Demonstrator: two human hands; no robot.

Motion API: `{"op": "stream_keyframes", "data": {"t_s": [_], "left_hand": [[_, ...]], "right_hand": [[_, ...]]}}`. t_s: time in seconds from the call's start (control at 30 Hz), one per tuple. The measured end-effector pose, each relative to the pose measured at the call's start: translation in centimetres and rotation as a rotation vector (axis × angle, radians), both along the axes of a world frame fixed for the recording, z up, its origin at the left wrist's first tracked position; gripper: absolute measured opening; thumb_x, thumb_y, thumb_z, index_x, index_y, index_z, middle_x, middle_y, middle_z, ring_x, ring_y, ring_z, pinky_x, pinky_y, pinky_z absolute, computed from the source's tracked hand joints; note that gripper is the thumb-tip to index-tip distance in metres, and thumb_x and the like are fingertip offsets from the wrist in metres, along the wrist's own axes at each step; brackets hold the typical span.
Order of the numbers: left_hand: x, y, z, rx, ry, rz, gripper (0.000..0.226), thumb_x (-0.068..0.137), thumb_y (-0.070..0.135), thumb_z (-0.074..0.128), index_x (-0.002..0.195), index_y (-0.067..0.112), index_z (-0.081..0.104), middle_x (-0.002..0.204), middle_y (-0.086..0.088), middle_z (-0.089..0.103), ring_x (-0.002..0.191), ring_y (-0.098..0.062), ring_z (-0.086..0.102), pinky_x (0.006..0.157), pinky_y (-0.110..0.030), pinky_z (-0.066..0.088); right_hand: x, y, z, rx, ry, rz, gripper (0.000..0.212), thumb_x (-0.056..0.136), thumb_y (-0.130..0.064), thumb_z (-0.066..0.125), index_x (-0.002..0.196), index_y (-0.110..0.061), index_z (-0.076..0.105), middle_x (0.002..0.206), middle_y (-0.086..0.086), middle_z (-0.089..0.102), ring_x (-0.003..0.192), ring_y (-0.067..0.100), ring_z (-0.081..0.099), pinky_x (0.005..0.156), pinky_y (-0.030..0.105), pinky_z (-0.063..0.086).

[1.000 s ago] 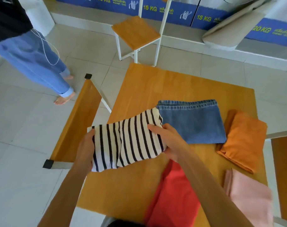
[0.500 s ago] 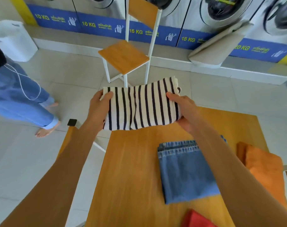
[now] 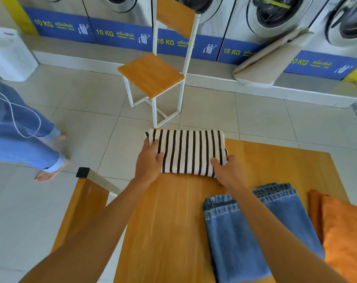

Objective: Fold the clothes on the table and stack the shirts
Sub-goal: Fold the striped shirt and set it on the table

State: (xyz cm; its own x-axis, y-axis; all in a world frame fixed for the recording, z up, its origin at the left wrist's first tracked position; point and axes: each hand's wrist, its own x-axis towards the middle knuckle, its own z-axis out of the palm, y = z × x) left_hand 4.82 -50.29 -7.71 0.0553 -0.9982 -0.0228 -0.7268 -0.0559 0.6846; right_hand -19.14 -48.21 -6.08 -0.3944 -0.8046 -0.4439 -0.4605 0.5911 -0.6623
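Note:
A folded black-and-white striped shirt (image 3: pixel 191 153) lies on the far left corner of the wooden table (image 3: pixel 169 221). My left hand (image 3: pixel 148 162) grips its left edge, thumb on top. My right hand (image 3: pixel 227 170) holds its near right corner. Folded blue jeans (image 3: pixel 245 231) lie nearer me on the table, partly under my right forearm. A folded orange garment (image 3: pixel 345 237) sits to the right of the jeans.
A wooden chair with a white frame (image 3: pixel 153 76) stands on the tiled floor beyond the table. Another chair's back (image 3: pixel 83 203) stands at the table's left side. A person in blue jeans (image 3: pixel 20 131) walks barefoot at left. Washing machines (image 3: pixel 271 15) line the far wall.
Both hands carried the striped shirt from in front of me out over the table and lowered it onto the far left corner. The view tilted up; the red and pink garments left the frame.

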Motion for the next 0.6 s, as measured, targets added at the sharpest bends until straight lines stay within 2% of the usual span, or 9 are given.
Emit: {"op": "stream_keyframes", "data": {"t_s": [0.07,0.23,0.33,0.5,0.6], "left_hand": [[0.2,-1.0,0.2,-0.016,0.033,-0.017,0.041,0.099,0.019,0.049,0.139,0.014,0.045,0.145,-0.008,0.043,0.130,-0.025,0.048,0.103,-0.032,0.041],[0.3,-2.3,0.2,-0.007,0.049,-0.023,0.040,0.099,0.020,0.050,0.138,0.012,0.047,0.146,-0.009,0.043,0.130,-0.027,0.048,0.099,-0.028,0.037],[0.2,-1.7,-0.1,-0.015,0.071,-0.014,0.043,0.098,0.019,0.052,0.140,0.012,0.046,0.145,-0.009,0.044,0.130,-0.027,0.046,0.102,-0.032,0.037],[0.6,-0.8,-0.5,0.056,0.063,0.014,0.052,0.097,0.025,0.054,0.145,0.014,0.040,0.151,-0.009,0.038,0.137,-0.028,0.039,0.109,-0.039,0.034],[0.7,-0.4,-0.3,0.109,0.035,-0.016,0.055,0.097,0.027,0.054,0.147,0.014,0.036,0.153,-0.009,0.034,0.138,-0.029,0.037,0.110,-0.042,0.034]], "right_hand": [[0.1,-0.1,-0.2,0.001,-0.001,-0.028,0.064,0.091,-0.050,0.059,0.139,-0.016,0.036,0.126,0.011,0.056,0.103,0.027,0.063,0.080,0.045,0.060],[0.1,-0.7,-0.3,-0.014,-0.014,-0.053,0.065,0.091,-0.049,0.060,0.140,-0.014,0.036,0.129,0.012,0.056,0.109,0.028,0.062,0.085,0.047,0.059],[0.0,-0.9,-0.2,-0.002,-0.025,-0.052,0.064,0.092,-0.048,0.060,0.141,-0.014,0.036,0.132,0.013,0.053,0.112,0.030,0.060,0.089,0.050,0.057],[-0.3,-0.3,-0.2,-0.008,-0.015,-0.039,0.065,0.093,-0.048,0.060,0.143,-0.013,0.037,0.135,0.012,0.054,0.117,0.029,0.058,0.092,0.046,0.056],[-0.5,0.4,-0.1,-0.019,0.037,-0.018,0.062,0.093,-0.048,0.060,0.141,-0.013,0.042,0.132,0.011,0.057,0.114,0.027,0.059,0.088,0.041,0.056]]}}
